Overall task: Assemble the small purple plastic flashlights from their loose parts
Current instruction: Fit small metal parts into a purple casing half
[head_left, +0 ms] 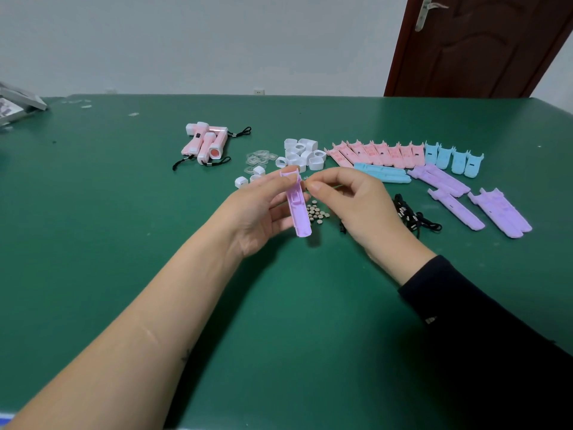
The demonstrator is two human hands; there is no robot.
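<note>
The left hand (260,209) is raised above the green table (124,212), palm turned inward and forearm bare. Its thumb and fingers grip a purple flashlight half-shell (297,209) by the upper part, with the open side facing the camera and the flared end up. The right hand (356,206), in a black sleeve, comes in from the other side. Its thumb and forefinger are pinched together right at the shell's top edge, but whether they hold a part is too small to tell. Just below and behind the grip lies a cluster of button cells (316,212). Black lanyards (412,215) are past the right hand, and more purple half-shells (496,212) lie farther out. White caps (300,153) sit beyond the held shell.
</note>
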